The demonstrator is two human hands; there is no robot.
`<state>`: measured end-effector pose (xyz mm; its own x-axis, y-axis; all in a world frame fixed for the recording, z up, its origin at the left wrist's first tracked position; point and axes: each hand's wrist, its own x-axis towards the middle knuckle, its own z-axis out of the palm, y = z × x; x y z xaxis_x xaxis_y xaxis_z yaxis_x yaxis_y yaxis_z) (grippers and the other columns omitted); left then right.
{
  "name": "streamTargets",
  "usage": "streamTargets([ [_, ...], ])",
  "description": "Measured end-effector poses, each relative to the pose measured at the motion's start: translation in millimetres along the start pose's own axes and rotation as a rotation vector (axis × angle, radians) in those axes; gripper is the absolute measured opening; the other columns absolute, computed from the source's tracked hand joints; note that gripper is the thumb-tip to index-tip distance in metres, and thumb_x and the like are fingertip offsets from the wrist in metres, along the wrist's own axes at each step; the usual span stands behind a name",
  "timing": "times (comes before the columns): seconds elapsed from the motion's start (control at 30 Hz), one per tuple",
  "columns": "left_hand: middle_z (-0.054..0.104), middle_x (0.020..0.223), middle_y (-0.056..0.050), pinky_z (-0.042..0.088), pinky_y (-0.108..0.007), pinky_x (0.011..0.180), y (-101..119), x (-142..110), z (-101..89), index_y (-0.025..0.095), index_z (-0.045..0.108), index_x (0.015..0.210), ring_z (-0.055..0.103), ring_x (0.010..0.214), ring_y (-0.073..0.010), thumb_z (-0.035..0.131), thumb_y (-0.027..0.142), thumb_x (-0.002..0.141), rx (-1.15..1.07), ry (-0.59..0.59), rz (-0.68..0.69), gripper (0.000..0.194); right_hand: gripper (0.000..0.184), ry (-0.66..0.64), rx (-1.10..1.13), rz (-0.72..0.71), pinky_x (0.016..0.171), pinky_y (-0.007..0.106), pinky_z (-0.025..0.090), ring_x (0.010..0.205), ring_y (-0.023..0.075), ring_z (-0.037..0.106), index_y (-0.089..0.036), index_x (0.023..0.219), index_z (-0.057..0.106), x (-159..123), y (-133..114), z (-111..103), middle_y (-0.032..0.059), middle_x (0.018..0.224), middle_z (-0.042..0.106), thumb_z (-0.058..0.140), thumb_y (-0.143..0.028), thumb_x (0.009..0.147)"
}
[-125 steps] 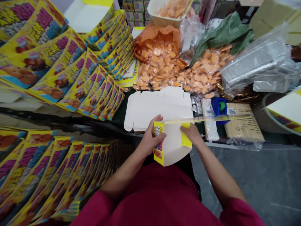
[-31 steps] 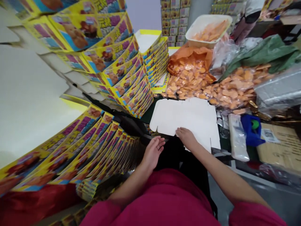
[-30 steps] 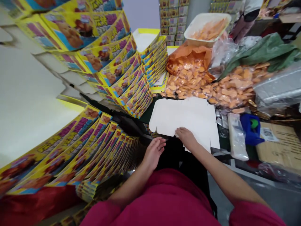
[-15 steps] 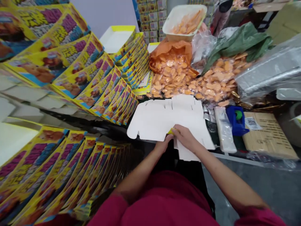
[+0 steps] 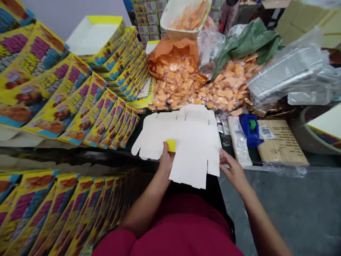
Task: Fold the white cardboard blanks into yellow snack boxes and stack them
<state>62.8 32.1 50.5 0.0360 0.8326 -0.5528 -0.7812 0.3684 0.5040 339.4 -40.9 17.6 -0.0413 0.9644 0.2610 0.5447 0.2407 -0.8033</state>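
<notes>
A flat white cardboard box blank (image 5: 190, 145) with slits and tabs lies over the table's front edge, on top of more white card (image 5: 151, 133) with rounded ends. My left hand (image 5: 165, 161) is closed on the blank's left side, where a small flap is folded over and shows its yellow printed face (image 5: 171, 145). At the blank's right edge is my right hand (image 5: 234, 170), thumb and fingers apart. Its fingertips are close to that edge; whether they touch it I cannot tell.
Stacked yellow printed box trays (image 5: 80, 103) rise on the left, with more trays (image 5: 53, 209) below. Bagged orange pieces (image 5: 176, 81) lie behind the card. To the right are a blue tape dispenser (image 5: 250, 129), clear plastic sleeves (image 5: 238, 138) and a brown packet (image 5: 282, 144).
My hands, close together before, are now apart: the right has moved to the blank's right edge. The blank has turned and lies flatter, with more of the yellow flap showing. The view has shifted right.
</notes>
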Motion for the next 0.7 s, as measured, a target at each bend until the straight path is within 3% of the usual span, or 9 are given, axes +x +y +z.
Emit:
streamTargets([
  [0.07,0.071,0.109,-0.011,0.052,-0.041,0.091,5,-7,3.9,0.018,0.062,0.119,0.064,0.108,-0.0293,0.057,0.065,0.082,-0.023,-0.031,0.043,0.060,0.052,0.007,-0.027,-0.098,0.077,0.034,0.058,0.085,0.0164,0.064,-0.026,0.144,0.041,-7,-6,10,0.0063,0.101,0.064,0.052,-0.021,0.093],
  [0.2,0.072,0.108,-0.009,0.049,-0.045,0.093,13,-11,6.3,0.019,0.063,0.121,0.062,0.114,-0.0309,0.051,0.067,0.083,-0.062,-0.049,0.004,0.063,0.040,0.174,-0.303,-0.365,0.081,0.038,0.056,0.098,0.0214,0.062,-0.029,0.125,0.063,-2,-22,14,0.0085,0.102,0.064,0.053,-0.011,0.091],
  [0.3,0.073,0.104,-0.010,0.047,-0.045,0.097,17,-8,1.6,0.013,0.059,0.126,0.062,0.112,-0.0303,0.048,0.060,0.089,-0.114,-0.004,-0.064,0.061,0.044,0.096,-0.337,-0.573,0.087,0.042,0.055,0.109,0.0248,0.059,-0.026,0.128,0.061,4,-24,10,0.0099,0.109,0.067,0.051,-0.006,0.090],
  [0.37,0.073,0.103,-0.010,0.044,-0.045,0.101,16,-5,-2.7,0.012,0.055,0.132,0.062,0.113,-0.0297,0.046,0.058,0.091,-0.174,-0.004,-0.057,0.062,0.046,0.037,-0.263,-0.658,0.084,0.040,0.056,0.104,0.0229,0.061,-0.023,0.131,0.058,8,-23,7,0.0092,0.106,0.070,0.050,-0.005,0.090],
  [0.53,0.070,0.114,-0.011,0.039,-0.047,0.106,5,-6,-17.2,0.015,0.048,0.139,0.060,0.117,-0.0304,0.042,0.064,0.089,-0.238,-0.120,-0.030,0.069,0.032,0.062,-0.094,-0.603,0.073,0.037,0.057,0.087,0.0205,0.063,-0.023,0.112,0.068,26,-25,2,0.0063,0.089,0.071,0.055,-0.006,0.088],
  [0.7,0.070,0.113,-0.016,0.038,-0.049,0.106,9,-25,-25.1,0.012,0.055,0.129,0.061,0.115,-0.0334,0.046,0.064,0.088,-0.167,-0.140,-0.105,0.067,0.020,-0.104,-0.018,-0.590,0.075,0.038,0.056,0.087,0.0208,0.062,-0.024,0.104,0.070,46,-31,-3,0.0064,0.088,0.069,0.058,-0.016,0.090],
])
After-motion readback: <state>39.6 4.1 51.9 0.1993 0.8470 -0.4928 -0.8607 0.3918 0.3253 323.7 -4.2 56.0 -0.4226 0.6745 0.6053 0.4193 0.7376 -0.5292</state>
